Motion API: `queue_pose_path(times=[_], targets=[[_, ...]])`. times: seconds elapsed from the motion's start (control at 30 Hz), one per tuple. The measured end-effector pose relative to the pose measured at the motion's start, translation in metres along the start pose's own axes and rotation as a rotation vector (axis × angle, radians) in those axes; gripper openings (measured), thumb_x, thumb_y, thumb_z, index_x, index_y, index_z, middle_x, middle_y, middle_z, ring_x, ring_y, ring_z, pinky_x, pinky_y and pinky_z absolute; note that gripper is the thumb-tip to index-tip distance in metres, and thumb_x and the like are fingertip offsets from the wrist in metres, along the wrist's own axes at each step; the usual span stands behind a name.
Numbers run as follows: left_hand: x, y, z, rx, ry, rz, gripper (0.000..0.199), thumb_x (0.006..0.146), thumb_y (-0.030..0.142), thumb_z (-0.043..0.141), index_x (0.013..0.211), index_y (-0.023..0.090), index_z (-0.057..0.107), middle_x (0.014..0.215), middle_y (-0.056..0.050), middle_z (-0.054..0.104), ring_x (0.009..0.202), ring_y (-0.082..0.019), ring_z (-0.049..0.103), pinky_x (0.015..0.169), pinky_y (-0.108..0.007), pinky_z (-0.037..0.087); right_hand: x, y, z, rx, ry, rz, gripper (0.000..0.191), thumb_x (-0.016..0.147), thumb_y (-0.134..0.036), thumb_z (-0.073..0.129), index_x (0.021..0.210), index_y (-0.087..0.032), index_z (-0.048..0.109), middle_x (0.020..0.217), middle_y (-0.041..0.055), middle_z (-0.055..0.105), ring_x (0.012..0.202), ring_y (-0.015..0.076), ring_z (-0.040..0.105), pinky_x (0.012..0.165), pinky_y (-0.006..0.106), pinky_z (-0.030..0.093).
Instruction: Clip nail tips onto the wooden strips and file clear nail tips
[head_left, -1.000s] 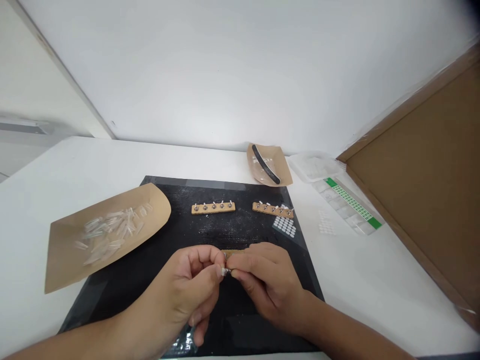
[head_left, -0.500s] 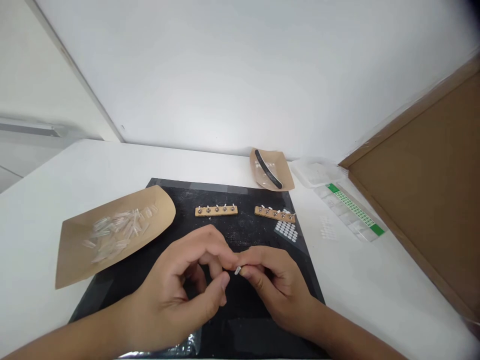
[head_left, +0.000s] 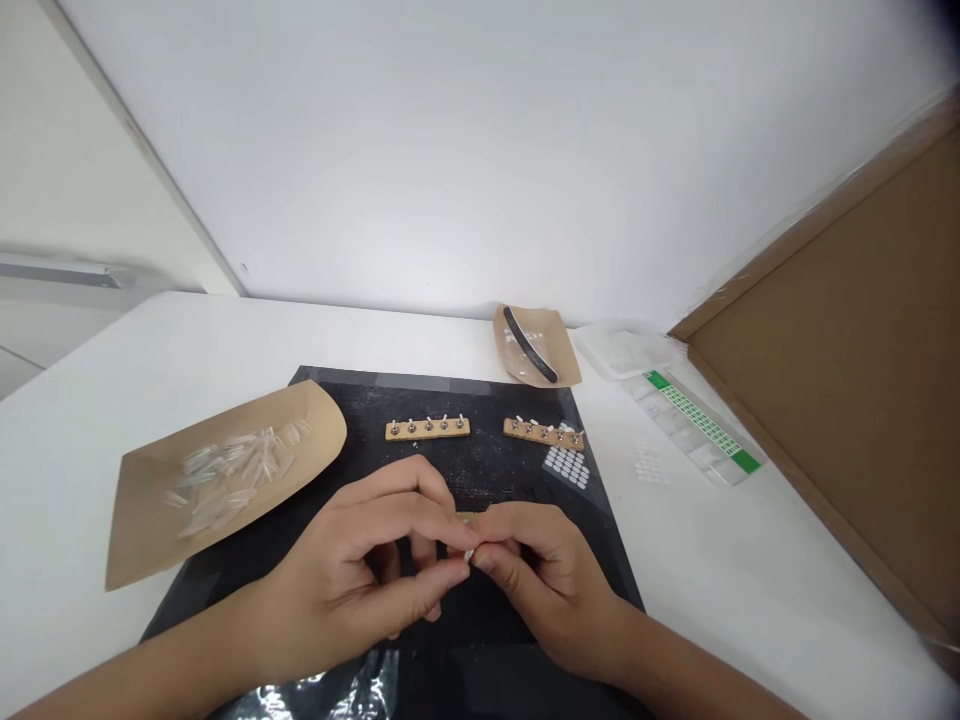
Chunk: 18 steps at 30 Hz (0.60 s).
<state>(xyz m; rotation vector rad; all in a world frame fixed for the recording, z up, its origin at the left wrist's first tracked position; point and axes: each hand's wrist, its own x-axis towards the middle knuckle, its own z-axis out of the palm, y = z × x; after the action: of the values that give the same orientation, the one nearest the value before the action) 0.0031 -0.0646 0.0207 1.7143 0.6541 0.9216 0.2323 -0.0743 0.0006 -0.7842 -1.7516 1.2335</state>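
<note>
Above the black mat (head_left: pixel 480 620) my left hand (head_left: pixel 375 560) and my right hand (head_left: pixel 540 570) meet at the fingertips. Between them is a small white piece (head_left: pixel 469 554), mostly covered by the fingers. The left thumb and index fingertip close on its left side; the right thumb and index finger pinch at its right. A bit of tan strip (head_left: pixel 472 516) shows just behind the fingertips. Farther back lie two tan strips with metal studs and small white pieces, one in the middle (head_left: pixel 427 429) and one at right (head_left: pixel 544 433), beside a sheet of white ovals (head_left: pixel 568 466).
A paper tray (head_left: pixel 142 520) of clear nail-like tips is at left. At the back, a smaller paper tray (head_left: pixel 566 362) holds a black curved file (head_left: pixel 529 345). Rightward are a clear plastic container (head_left: pixel 626 350), a green-labelled clear pack (head_left: pixel 705 425) and a cardboard panel (head_left: pixel 840 360).
My left thumb and index finger have closed onto the small white piece, which stuck out from the right fingertips before. The view has shifted slightly, and the tan strip behind the fingers now shows.
</note>
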Motion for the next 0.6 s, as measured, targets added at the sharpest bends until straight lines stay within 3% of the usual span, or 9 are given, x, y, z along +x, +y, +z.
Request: queue_pose_path(times=[0.2,0.33,0.6], targets=[[0.0010,-0.0005,-0.0012,0.011,-0.006,0.060,0.030,0.096,0.001,0.070,0.115,0.023,0.074,0.105,-0.001,0.060,0.064,-0.008,0.077,0.046,-0.010,0.061,0.0000,-0.0027,0.0003,0.085,-0.020,-0.001,0.019,0.105,-0.020,0.063,0.115,-0.025,0.078,0.088,-0.0001,0.079,0.079,0.0127,0.071,0.076,0.022,0.055],[0.0030,-0.0021,-0.0041,0.084,-0.019,0.198,0.029,0.095,-0.001,0.072,0.116,0.019,0.074,0.102,-0.002,0.062,0.065,-0.007,0.075,0.052,-0.012,0.062,-0.0010,-0.0035,-0.0005,0.107,-0.062,0.031,0.018,0.107,-0.022,0.062,0.113,-0.024,0.079,0.093,0.0020,0.080,0.085,0.0154,0.073,0.080,0.026,0.056],[0.0083,0.0009,-0.0076,0.238,0.008,0.356,0.015,0.094,0.004,0.077,0.105,0.014,0.076,0.094,-0.006,0.069,0.076,-0.013,0.073,0.066,-0.020,0.064,-0.0027,-0.0013,-0.0024,-0.008,-0.062,0.020,0.020,0.107,-0.029,0.061,0.102,-0.021,0.079,0.086,0.0017,0.075,0.072,0.0127,0.063,0.070,0.023,0.050]])
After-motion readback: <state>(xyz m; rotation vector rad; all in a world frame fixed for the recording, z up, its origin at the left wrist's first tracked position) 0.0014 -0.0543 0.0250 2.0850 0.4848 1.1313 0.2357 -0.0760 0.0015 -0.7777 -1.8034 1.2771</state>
